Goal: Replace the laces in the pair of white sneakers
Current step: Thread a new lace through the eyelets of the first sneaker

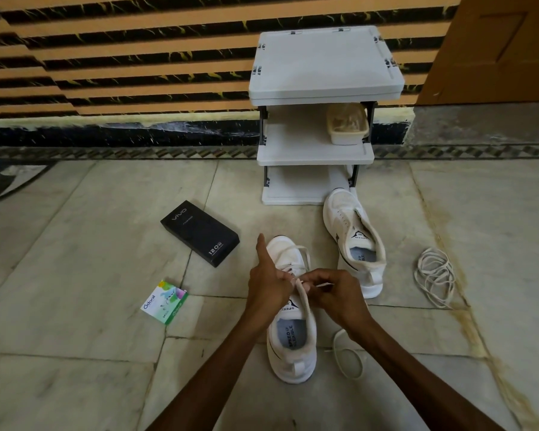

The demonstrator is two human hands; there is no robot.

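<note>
two white sneakers sit on the stone floor (pixel 75 275). the near sneaker (pixel 293 346) is in the lower middle of the frame, toe pointing away, and both hands are over its front. the left hand (pixel 266 284) has its fingers curled in at the top of the tongue and seems to pinch the lace (pixel 296 253) there, with one finger sticking straight up. the right hand (pixel 336 293) is just beside it, fingers curled tight, pinching a thin end of the same lace. the lace goes across the front part of this shoe. the far sneaker (pixel 355 244) is a bit higher and to the right, with no lace in its holes, and its toe is near the bottom of a white shelf rack (pixel 321 66) in the upper middle. a cream tub (pixel 347 126) sits on the rack's middle shelf. a bundle of lace (pixel 434 276) lies on the floor at the right side, well apart from the shoes. a loop of lace (pixel 347 359) lies on the floor under the right wrist, just beside the near sneaker. a black box (pixel 199 233) lies left of the shoes, and a small green and white box (pixel 165 301) lies lower left of it.
</note>
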